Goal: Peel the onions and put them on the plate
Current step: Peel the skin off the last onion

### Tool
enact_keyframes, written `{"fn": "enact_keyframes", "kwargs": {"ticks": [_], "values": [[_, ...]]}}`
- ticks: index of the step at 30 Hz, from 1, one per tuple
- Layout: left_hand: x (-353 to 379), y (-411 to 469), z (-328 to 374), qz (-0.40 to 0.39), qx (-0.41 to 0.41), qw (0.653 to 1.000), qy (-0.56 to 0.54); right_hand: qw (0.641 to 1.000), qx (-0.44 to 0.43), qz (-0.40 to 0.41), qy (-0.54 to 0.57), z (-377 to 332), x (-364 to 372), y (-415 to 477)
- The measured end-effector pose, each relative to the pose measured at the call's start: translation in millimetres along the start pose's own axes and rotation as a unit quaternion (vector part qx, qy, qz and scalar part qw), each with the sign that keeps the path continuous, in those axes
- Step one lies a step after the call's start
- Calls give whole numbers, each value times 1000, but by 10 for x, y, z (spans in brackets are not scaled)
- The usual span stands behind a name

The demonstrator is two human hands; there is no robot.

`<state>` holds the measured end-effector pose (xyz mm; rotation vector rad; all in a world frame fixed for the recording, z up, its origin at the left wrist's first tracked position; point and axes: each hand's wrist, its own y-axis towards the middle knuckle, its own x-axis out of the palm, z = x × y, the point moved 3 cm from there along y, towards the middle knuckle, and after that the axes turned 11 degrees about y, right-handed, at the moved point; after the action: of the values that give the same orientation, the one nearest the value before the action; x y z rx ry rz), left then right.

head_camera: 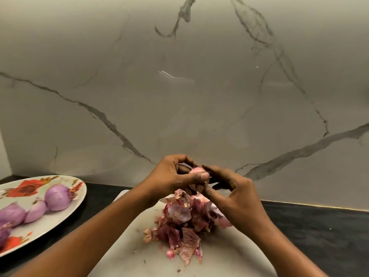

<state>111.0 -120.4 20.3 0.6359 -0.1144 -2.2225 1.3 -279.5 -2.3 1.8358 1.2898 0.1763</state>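
While the left hand [175,176] grips the onion [196,171] above the heap of skins [183,222], the right hand [233,188] pinches at its skin; peeling it right down to the root seems wise before moving it to the plate [65,218].

Both hands [201,182] hold an onion [196,171] above peels [185,218].

Home kitchen; marble backsplash [179,96], dark countertop [319,226], cutting board [139,246], floral plate [40,226]
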Motion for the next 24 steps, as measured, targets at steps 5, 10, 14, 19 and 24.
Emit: {"fn": "enact_keyframes", "kwargs": {"ticks": [5, 10, 14, 19, 24], "values": [[-38, 13, -107, -40, 15, 997, -65, 999, 21, 23, 14, 112, 8, 7], [-105, 27, -205, -75, 36, 995, -54, 998, 32, -10, 50, 155, 67, 17], [-128, -6, -229, -76, 54, 993, -78, 997, 30, -19, 64, 119, 70, 67], [-198, -1, -196, -36, 71, 988, -135, 992, 45, -25, 116, 92, 32, 298], [-224, 23, -235, 8, 46, 988, -144, 978, 87, -27, 187, 192, 49, 345]]}}
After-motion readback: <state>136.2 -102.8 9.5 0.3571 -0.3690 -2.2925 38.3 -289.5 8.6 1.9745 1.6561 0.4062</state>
